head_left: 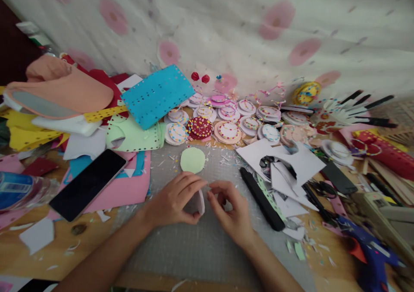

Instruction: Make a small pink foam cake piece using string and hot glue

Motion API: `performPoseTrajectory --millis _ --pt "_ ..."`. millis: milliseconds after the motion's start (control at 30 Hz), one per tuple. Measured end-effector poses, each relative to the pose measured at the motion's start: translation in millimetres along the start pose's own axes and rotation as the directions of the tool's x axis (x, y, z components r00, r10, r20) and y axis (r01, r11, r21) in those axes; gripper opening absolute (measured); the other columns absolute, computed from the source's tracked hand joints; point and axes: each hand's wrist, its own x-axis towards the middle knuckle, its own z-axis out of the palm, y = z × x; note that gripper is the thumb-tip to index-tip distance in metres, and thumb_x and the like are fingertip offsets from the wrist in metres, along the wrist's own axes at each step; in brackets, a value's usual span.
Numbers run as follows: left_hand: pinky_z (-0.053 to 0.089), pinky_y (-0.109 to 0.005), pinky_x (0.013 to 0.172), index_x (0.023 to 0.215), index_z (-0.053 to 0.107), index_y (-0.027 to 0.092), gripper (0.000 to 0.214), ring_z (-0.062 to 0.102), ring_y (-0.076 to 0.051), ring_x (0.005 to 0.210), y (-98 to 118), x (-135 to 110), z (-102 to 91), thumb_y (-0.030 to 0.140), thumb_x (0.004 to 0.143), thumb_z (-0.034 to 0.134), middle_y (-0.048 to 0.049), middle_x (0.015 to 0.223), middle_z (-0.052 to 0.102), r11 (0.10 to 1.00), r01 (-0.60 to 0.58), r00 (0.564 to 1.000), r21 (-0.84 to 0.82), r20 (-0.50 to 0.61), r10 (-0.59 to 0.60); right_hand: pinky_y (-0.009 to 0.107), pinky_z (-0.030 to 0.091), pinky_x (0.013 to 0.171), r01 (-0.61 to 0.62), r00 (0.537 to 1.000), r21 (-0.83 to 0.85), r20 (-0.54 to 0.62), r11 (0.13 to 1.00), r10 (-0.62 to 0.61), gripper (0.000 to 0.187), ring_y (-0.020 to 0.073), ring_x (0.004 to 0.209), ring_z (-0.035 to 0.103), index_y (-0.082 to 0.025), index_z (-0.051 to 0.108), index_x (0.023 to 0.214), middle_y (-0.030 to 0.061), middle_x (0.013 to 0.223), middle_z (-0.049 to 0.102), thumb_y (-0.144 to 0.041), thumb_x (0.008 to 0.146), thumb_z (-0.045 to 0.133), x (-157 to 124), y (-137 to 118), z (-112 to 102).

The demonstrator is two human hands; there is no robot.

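Note:
Over the grey cutting mat [168, 249], my left hand [177, 197] grips a thin, curved white foam piece [202, 202] between fingers and thumb, seen nearly edge-on. Close to its right side is my right hand [231, 210], with fingers curled in and the thumb near the index finger. Whatever the right fingertips may pinch is too small to make out. Just beyond the hands, a pale green foam disc [192, 160] lies flat on the mat. Several small decorated foam hats [199, 128] stand in rows behind it.
At left are a phone [89, 184], a plastic bottle [26, 193], a peach visor cap [61, 89] and a blue foam sheet [158, 95]. Right of my hands lie a black utility knife [261, 199], white foam offcuts [300, 162] and a blue glue gun [368, 249]. A floral curtain [207, 20] hangs behind.

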Motion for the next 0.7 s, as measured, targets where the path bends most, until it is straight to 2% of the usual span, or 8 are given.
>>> performPoseTrajectory --millis 333,567,700 --pt "0.049 -0.045 0.095 0.136 0.037 0.016 0.069 0.057 -0.028 0.109 -0.8 -0.6 -0.1 0.017 0.074 0.066 -0.0143 0.115 0.061 1.000 0.002 1.000 0.007 -0.010 -0.002 0.024 0.046 0.054 0.057 0.998 -0.007 -0.020 0.998 -0.058 0.013 0.0110 0.058 0.051 -0.024 0.057 0.099 -0.0006 0.081 0.061 -0.015 0.090 0.055 1.0 -0.4 -1.9" --pt "0.049 -0.044 0.094 0.133 0.040 0.013 0.065 0.057 -0.028 0.108 -0.2 -0.3 -0.6 0.017 0.074 0.067 -0.0149 0.114 0.061 0.999 -0.007 1.000 0.039 -0.010 0.007 0.027 0.045 0.060 -0.011 1.000 0.072 -0.028 0.997 0.013 0.010 0.0138 0.066 0.053 -0.023 0.060 0.097 0.0011 0.082 0.061 -0.017 0.091 0.055 2.5 -0.5 -2.3" --pt "0.049 -0.044 0.094 0.131 0.041 0.012 0.065 0.056 -0.028 0.108 -0.1 -0.4 -0.6 0.017 0.072 0.068 -0.0156 0.113 0.060 0.999 -0.012 1.000 0.047 -0.010 0.012 0.028 0.046 0.061 0.002 0.999 0.063 -0.038 0.998 0.001 0.011 0.0152 0.067 0.055 -0.023 0.061 0.095 0.0019 0.082 0.063 -0.016 0.091 0.054 3.8 -0.8 -3.8"
